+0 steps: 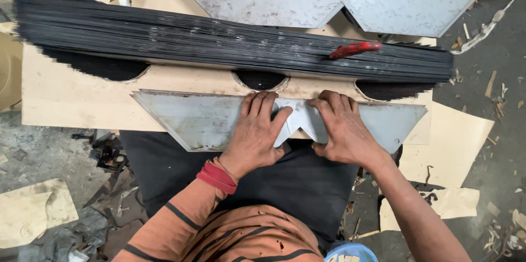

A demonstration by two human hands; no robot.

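**Holding the metal plate down on the board**

My orange striped sleeve and dark lap sit closest, and just past them both my hands press flat on a grey metal plate (pixel 203 119). My left hand (pixel 255 133) and right hand (pixel 342 130) lie either side of its V-shaped notch, fingers spread and pressed on the metal, not curled round anything. The plate lies on a tan board (pixel 71 95), long axis running left to right, its slanted ends tapering toward me and the notch opening toward my lap. I judge this is the lining-up step; next calls for steady pressure so the plate does not slip. Beyond lies a black bundle of thin strips (pixel 164 37), with a red-handled tool (pixel 355 49) on top.
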